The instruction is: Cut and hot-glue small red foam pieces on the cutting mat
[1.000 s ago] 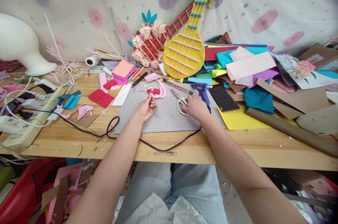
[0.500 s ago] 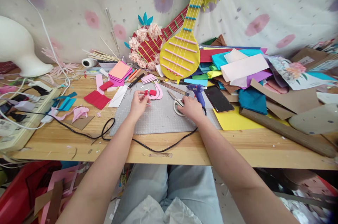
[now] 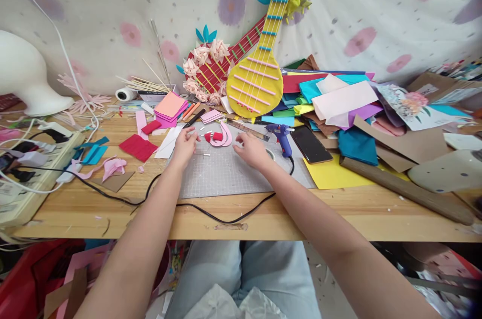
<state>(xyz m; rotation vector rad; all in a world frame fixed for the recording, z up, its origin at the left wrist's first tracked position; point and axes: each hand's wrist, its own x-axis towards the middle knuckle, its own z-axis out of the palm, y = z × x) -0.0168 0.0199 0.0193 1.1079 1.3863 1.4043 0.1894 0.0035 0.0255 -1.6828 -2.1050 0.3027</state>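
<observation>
Two hands, the left hand (image 3: 185, 144) and right hand (image 3: 251, 150), one grey cutting mat (image 3: 229, 173), one blue glue gun (image 3: 281, 137), one black phone (image 3: 310, 144), two paper guitars: one yellow guitar (image 3: 256, 83), one red guitar (image 3: 214, 70).

Wooden table (image 3: 331, 208): grey cutting mat (image 3: 226, 173) centre, black cable (image 3: 211, 213) across front, yellow sheet (image 3: 331, 173) right, power strip (image 3: 30, 178) left edge.

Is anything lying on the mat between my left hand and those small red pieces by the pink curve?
Nothing visible blocks it. The left hand rests on the grey cutting mat, and only bare mat with tiny white scraps separates it from the small red pieces.
</observation>
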